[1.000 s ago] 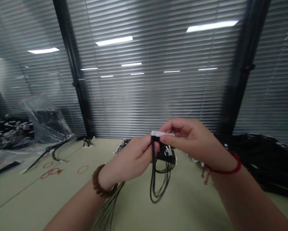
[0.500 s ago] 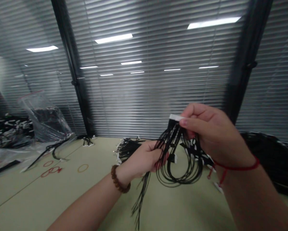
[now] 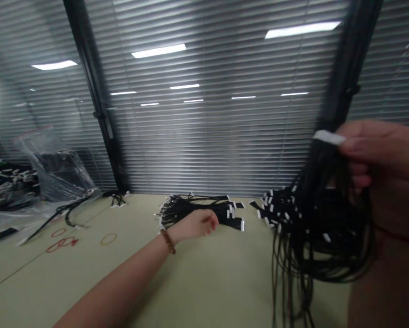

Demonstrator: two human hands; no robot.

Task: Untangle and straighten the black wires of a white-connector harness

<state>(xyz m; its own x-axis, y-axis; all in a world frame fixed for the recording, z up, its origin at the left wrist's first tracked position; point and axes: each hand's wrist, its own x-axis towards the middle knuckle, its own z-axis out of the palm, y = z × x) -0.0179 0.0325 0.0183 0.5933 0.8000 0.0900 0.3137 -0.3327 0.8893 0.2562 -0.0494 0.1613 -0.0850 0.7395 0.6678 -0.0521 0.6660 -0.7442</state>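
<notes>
Dozens of thin black wires (image 3: 314, 228) hang in a loose sheaf from a white connector strip (image 3: 327, 136) pinched tightly by the right hand (image 3: 371, 155), far right in view. The left hand (image 3: 201, 223) lies curled against a black wire bundle (image 3: 191, 209) with white tips; its grip cannot be told. Further wires (image 3: 276, 205) lie on the pale green tabletop (image 3: 204, 282), with red rubber bands (image 3: 63, 241) and a clear plastic bag (image 3: 54, 159) left, before slatted window blinds (image 3: 207, 136).
</notes>
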